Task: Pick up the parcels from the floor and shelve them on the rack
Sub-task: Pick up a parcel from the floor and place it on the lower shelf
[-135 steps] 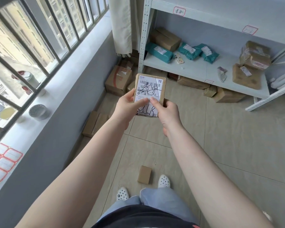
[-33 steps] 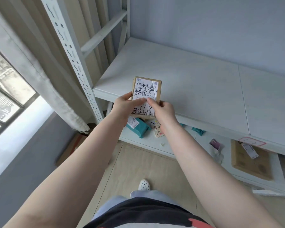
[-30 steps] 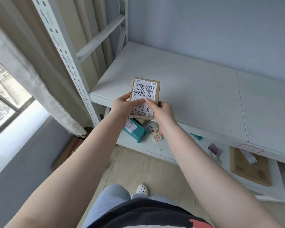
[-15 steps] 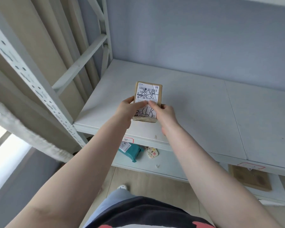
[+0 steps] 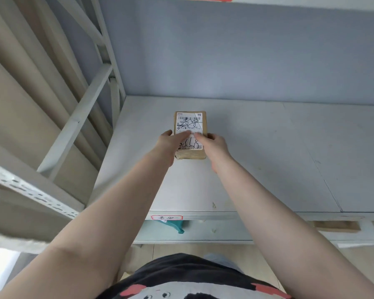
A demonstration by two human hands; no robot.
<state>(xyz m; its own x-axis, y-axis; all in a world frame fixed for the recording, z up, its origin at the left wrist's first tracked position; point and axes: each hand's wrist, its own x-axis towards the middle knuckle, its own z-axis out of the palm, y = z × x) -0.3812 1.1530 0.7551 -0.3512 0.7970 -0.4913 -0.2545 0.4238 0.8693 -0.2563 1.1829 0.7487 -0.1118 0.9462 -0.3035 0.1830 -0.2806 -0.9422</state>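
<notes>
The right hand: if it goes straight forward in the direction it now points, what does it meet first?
The right hand already grips the brown parcel, held with the left hand over the white shelf board. Beyond the parcel the board looks bare, so next would probably come the grey-blue back wall; depth is unclear.

I see a pale blue wall [image 5: 246, 50], beige curtain [image 5: 20, 104] at left, tan tiled floor [image 5: 181, 248] below.

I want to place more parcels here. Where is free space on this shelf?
The shelf is bare right of the parcel, behind it to the wall, and left toward the rack post. Only the spot under both hands is taken.
</notes>
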